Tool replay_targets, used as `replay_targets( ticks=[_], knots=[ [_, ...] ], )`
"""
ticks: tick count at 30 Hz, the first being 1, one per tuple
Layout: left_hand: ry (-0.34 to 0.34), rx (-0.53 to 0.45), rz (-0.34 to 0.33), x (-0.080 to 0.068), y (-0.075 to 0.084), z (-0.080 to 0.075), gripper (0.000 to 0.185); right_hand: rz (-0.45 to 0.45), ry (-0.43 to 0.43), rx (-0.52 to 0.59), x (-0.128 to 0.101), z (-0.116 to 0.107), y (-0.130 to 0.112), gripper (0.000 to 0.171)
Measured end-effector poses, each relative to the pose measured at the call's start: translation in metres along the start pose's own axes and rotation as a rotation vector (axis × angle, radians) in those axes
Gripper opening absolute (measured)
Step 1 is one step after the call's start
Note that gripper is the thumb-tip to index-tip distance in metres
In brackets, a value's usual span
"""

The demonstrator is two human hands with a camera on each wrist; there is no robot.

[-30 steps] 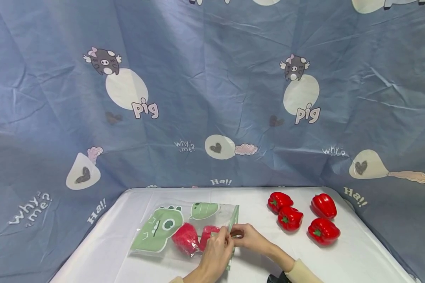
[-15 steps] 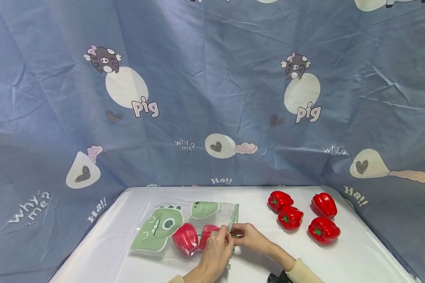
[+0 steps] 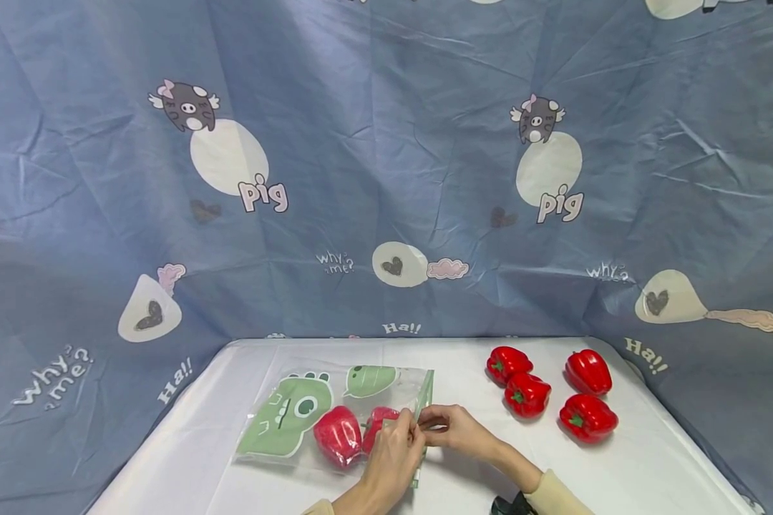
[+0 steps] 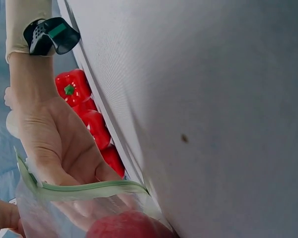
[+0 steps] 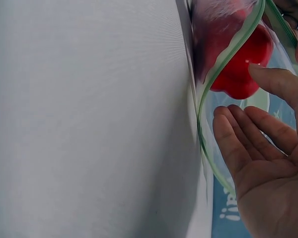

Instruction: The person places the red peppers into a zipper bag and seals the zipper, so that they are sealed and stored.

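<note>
A clear plastic zip bag (image 3: 315, 465) with green cartoon prints lies on its side on the table, its green-edged mouth to the right. Two red bell peppers are inside: one (image 3: 338, 435) in the middle, the other (image 3: 376, 423) near the mouth, partly behind my left hand (image 3: 394, 452). That hand pinches the bag's edge; its fingertips show at the top right of the right wrist view. My right hand (image 5: 268, 148) is at the mouth, between the two green edges (image 5: 202, 106), fingers loosely extended. Its thumb (image 5: 275, 82) overlaps the nearer pepper in that view.
Several loose red bell peppers (image 3: 528, 395) lie on the right half of the white-covered table (image 3: 464, 357). A black wrist device (image 3: 512, 505) shows at my right sleeve. A blue printed cloth (image 3: 386, 179) hangs behind the table.
</note>
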State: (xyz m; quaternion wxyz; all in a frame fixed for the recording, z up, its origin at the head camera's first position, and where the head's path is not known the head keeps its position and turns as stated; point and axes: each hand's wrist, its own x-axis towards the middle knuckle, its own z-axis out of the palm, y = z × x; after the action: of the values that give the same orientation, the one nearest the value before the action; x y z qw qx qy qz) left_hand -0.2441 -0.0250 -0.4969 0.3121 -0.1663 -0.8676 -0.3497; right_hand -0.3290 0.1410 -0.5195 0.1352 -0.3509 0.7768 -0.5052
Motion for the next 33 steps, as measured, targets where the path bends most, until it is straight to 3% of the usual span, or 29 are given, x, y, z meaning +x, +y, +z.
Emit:
replay_targets(
  ticks=[18, 25, 33],
  knots=[
    [-0.018, 0.001, -0.029, -0.001, 0.001, 0.001, 0.021, -0.024, 0.026, 0.072, -0.017, -0.011, -0.001, 0.038],
    [-0.020, 0.007, -0.036, -0.002, 0.001, 0.001, 0.022, -0.024, 0.008, 0.058, -0.026, -0.025, -0.001, 0.040],
    [-0.007, 0.016, -0.022, -0.001, 0.000, 0.000, 0.021, 0.045, -0.023, 0.047, -0.042, -0.047, -0.009, 0.042]
  ],
)
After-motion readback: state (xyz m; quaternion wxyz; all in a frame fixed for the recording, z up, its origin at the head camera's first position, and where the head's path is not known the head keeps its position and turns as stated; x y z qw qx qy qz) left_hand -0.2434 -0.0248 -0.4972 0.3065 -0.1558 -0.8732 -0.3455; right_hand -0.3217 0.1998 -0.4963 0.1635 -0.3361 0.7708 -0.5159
